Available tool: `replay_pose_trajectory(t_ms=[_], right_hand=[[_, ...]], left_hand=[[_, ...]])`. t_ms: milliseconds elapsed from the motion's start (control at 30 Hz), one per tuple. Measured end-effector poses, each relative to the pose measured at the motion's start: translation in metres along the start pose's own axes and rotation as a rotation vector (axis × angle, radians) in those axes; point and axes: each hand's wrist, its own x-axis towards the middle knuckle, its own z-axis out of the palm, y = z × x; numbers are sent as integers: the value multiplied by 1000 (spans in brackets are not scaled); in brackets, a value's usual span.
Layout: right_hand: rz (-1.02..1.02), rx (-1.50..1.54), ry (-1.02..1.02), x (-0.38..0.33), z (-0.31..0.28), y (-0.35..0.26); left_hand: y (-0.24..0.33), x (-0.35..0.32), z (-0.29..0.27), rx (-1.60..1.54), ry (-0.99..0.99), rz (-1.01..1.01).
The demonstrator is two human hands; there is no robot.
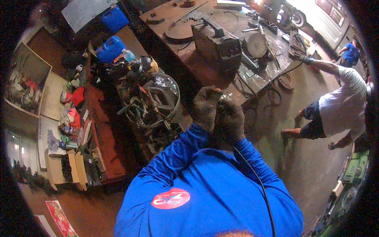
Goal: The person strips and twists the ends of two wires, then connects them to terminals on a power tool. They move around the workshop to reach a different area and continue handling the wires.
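Note:
Both my hands wear dirty grey work gloves and are raised together in front of my chest, above my blue sleeves. My left hand is curled and presses against my right hand. The fingers of each are bent inward. Whether anything sits between the gloves is hidden. A thin black cable runs down from beside my right hand across my blue shirt.
A long rusty metal workbench lies ahead with a dark box-shaped machine, round discs and tools. Left of it a heap of metal parts and blue jugs. A person in a white shirt leans on the bench at right.

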Motion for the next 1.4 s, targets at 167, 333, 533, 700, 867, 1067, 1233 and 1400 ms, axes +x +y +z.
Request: replay_pose_trajectory(t_ms=[167, 333, 533, 700, 867, 1067, 1233, 1400], right_hand=[[-108, -288, -184, 12, -22, -33], [118, -116, -377, 23, -39, -34], [321, 64, -705, 29, -73, -34], [308, -109, -477, 23, -91, 48], [52, -425, -325, -3, -107, 47], [191, -215, -253, 7, -74, 24], [354, -19, -277, 2, -78, 10], [425, 151, -249, -11, -75, 15]], left_hand=[[44, -8, -29, 136, -81, -207], [51, -11, -50, 236, -196, -176], [56, -10, -49, 302, -529, 314], [51, 18, -58, -306, -210, -170], [83, 40, -76, 607, -79, 41], [22, -22, -21, 221, -183, -162], [23, -24, -1, 25, -73, -287], [27, -28, -3, -4, -3, -373]])
